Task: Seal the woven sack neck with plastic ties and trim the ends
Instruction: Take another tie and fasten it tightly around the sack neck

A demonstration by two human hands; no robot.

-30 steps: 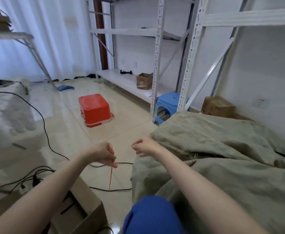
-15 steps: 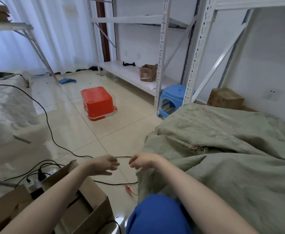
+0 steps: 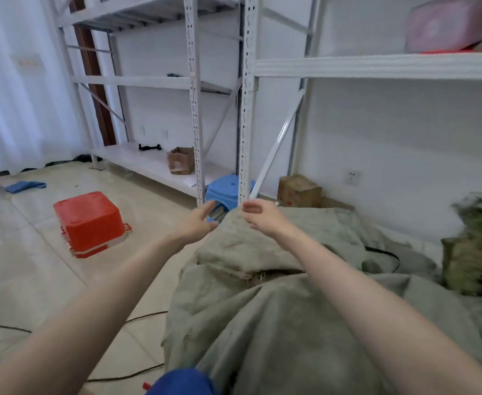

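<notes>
Woven sack (image 3: 277, 295) is lying centre-right on the floor, neck unsealed. Both hands are now reaching to its far end, left hand (image 3: 197, 223) and right hand (image 3: 262, 216) open, empty; red tie dropped, so regathering probably comes next.

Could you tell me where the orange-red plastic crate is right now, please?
The orange-red crate sits upside down on the tiled floor, to the left of the left hand and well left of the blue stool.
</notes>
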